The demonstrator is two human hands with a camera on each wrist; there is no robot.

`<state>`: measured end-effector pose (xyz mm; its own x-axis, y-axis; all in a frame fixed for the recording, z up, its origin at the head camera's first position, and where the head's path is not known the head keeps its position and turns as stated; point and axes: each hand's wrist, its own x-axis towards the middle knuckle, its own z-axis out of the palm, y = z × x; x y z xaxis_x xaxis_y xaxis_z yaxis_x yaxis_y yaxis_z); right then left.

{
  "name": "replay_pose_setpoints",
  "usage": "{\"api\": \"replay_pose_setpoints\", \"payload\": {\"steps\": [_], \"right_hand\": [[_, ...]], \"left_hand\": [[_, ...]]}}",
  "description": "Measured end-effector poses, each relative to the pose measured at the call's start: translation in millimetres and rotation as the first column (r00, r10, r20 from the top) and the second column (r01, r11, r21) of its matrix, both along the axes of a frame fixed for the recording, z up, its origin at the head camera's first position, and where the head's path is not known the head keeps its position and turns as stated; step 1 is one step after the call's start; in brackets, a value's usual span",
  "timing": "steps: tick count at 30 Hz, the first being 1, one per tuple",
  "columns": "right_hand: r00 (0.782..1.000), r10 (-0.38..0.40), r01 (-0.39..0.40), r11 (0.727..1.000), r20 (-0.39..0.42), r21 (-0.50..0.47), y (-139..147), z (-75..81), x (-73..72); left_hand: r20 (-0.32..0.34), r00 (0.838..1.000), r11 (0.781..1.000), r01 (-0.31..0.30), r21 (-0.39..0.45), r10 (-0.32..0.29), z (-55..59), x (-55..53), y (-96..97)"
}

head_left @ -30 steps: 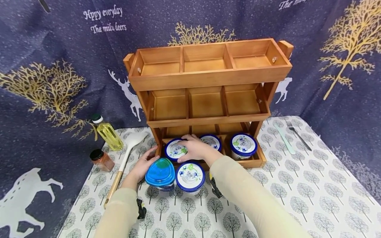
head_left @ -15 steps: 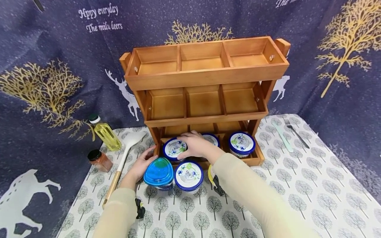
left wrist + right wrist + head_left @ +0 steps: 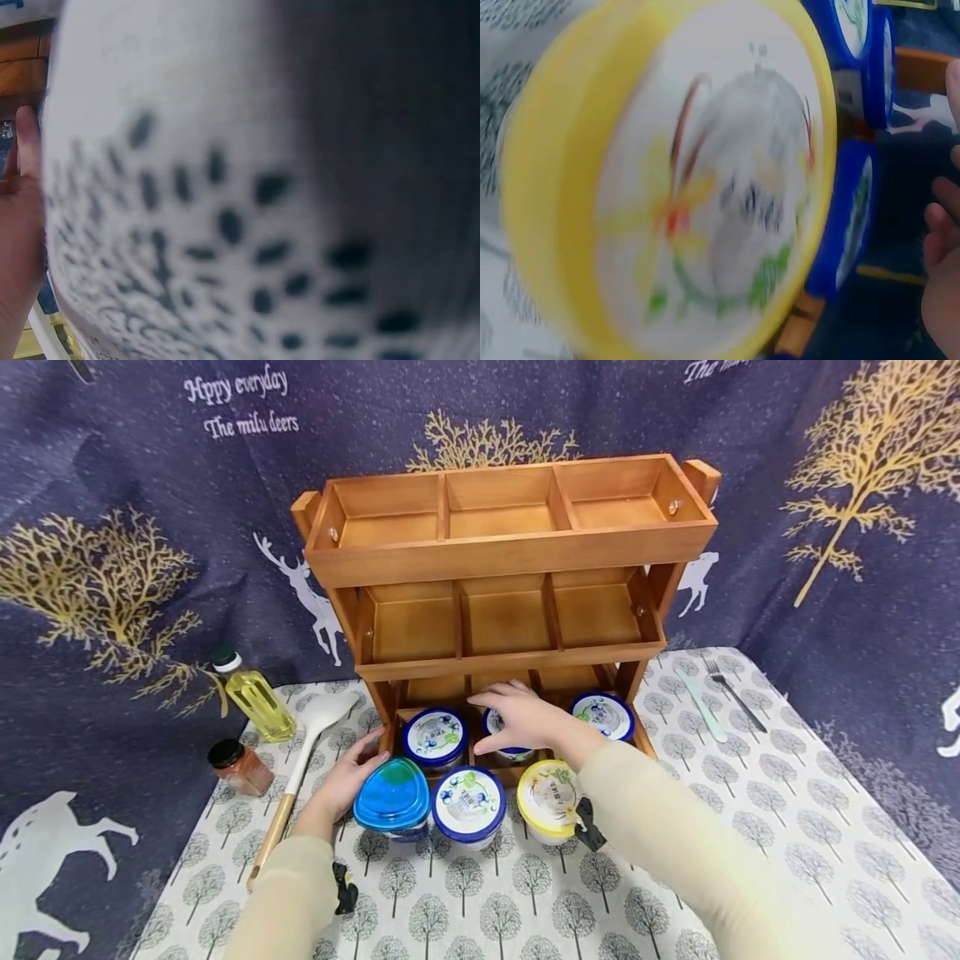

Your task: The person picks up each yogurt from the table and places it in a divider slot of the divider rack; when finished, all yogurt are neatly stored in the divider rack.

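My right hand (image 3: 525, 718) hovers over the middle blue-rimmed tub (image 3: 493, 724) in the bottom shelf row, thumb and fingers spread apart. Blue-rimmed tubs also sit in the left compartment (image 3: 435, 737) and the right compartment (image 3: 602, 717). In the right wrist view the fingers of that hand (image 3: 945, 240) show at the edge, apart from the tubs. My left hand (image 3: 348, 781) rests by the shelf's left end, next to a container with a translucent blue lid (image 3: 392, 793). Beside that container stand another blue-rimmed tub (image 3: 468, 803) and a yellow-rimmed tub (image 3: 547, 796), below my right forearm.
The wooden three-tier shelf (image 3: 510, 557) stands at the back. On the left are an oil bottle (image 3: 260, 700), a small black-capped jar (image 3: 242, 767) and a white spatula (image 3: 303, 760) with wooden handle. A pale green knife (image 3: 701, 706) and a fork (image 3: 735, 695) lie right.
My right hand has moved right, from the left compartment's tub to over the middle one, uncovering the left tub and the yellow-rimmed tub. My left hand has stayed by the shelf end.
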<state>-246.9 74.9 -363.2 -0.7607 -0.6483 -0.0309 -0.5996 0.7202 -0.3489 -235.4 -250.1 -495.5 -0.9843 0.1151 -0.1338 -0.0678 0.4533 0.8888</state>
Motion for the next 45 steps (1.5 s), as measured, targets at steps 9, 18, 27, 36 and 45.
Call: {"api": "replay_pose_setpoints", "payload": {"steps": [9,18,27,36,45], "right_hand": [[0.997,0.080,-0.081,0.996,-0.024,-0.036,33,0.2,13.3],[0.998,0.066,-0.065,0.993,-0.001,-0.101,67,-9.8,38.5],[0.995,0.097,-0.099,0.984,-0.014,-0.147,102,-29.1,55.1],[0.996,0.082,-0.072,0.976,0.039,-0.206,106,-45.4,68.8],[0.988,0.117,-0.094,0.972,0.098,-0.217,105,-56.1,72.6]], "left_hand": [[0.002,1.000,1.000,-0.014,-0.008,0.014,-0.4,3.0,3.9],[-0.015,1.000,1.000,-0.022,-0.002,0.022,0.2,0.8,4.7],[-0.028,0.999,1.000,-0.024,-0.014,0.023,0.5,0.7,5.3],[-0.017,1.000,0.999,-0.024,-0.025,0.024,2.2,4.4,3.6],[-0.004,0.999,0.999,-0.036,-0.039,0.035,1.1,3.0,4.3]]}}
